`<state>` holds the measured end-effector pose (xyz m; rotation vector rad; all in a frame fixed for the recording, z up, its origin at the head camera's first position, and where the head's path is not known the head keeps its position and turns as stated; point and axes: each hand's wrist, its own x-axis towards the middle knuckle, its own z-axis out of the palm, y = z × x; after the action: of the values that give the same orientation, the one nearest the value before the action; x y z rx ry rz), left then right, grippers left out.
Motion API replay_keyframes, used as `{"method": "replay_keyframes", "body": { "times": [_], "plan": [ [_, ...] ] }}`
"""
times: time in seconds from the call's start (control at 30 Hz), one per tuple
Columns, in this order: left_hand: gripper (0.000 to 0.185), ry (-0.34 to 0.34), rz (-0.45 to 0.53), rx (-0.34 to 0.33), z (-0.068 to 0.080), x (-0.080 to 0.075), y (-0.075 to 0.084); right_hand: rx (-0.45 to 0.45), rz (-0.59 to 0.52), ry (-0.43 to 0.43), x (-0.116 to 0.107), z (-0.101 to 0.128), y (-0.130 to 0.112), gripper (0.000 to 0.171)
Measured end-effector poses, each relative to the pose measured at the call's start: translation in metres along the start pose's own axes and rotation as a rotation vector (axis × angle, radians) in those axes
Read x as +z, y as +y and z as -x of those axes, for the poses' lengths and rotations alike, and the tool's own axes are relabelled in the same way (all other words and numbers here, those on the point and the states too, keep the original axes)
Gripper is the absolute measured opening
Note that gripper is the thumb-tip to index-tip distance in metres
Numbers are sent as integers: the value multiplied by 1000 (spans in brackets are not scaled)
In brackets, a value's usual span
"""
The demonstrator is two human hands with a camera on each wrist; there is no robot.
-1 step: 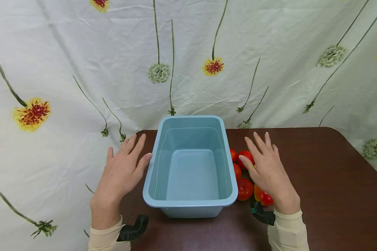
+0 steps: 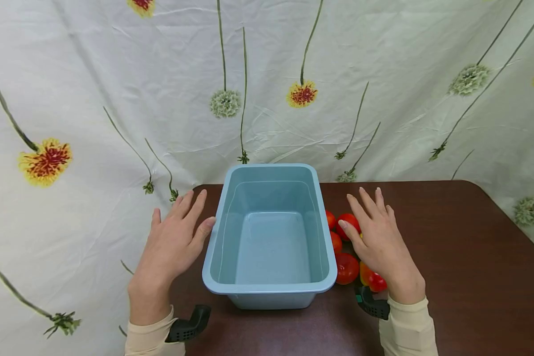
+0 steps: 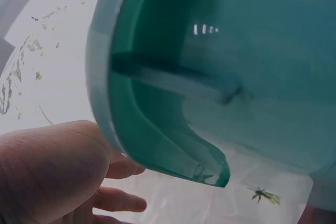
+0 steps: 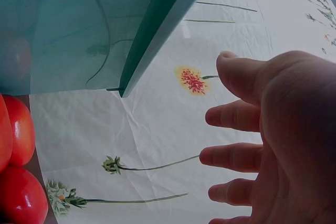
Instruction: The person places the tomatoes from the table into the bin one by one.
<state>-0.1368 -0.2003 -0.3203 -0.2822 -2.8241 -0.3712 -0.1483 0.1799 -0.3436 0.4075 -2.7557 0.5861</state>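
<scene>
Blue bin [image 2: 270,237] sits mid-table between your hands, its long axis running away from you. Your left hand [image 2: 171,247] hovers flat, fingers straight, thumb just beside the bin's left rim, holding nothing. Your right hand [image 2: 380,242] is spread above the tomatoes [image 2: 346,268] clustered against the bin's right wall, the nearer hand to them.

Light blue rectangular plastic tub [image 2: 270,289], smooth with a soft sheen, dark brown wooden table [image 2: 463,267], polished and even, round red tomatoes [image 2: 346,268], glossy skins, white flower-printed cloth backdrop [image 2: 115,89], matt and creased
</scene>
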Motion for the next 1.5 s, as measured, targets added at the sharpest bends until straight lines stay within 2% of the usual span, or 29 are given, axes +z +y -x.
{"method": "replay_keyframes", "body": {
  "times": [0.27, 0.5, 0.7, 0.87, 1.07, 1.2, 1.5],
  "plan": [
    [62, -26, 23, 24, 1, -2, -1, 4, -12, 1, -2, 0, 1, 62],
    [61, -53, 77, 83, 1, -2, -4, 9, -49, -4, -3, 2, 4, 62],
    [62, -70, 91, 88, -1, -1, -2, 8, -129, -35, -6, 6, 13, 67],
    [59, -103, 90, 82, -2, 1, -1, -2, -136, -35, -9, 8, 22, 71],
    [56, -106, 120, 119, -6, 8, -5, 10, -182, -40, -8, 7, 36, 71],
    [53, -119, 107, 140, -8, 11, -7, 34, -233, -55, -3, 6, 48, 71],
    [48, -184, 134, 171, -7, 13, -9, 176, -344, -218, 5, 9, 79, 73]
  ]
}}
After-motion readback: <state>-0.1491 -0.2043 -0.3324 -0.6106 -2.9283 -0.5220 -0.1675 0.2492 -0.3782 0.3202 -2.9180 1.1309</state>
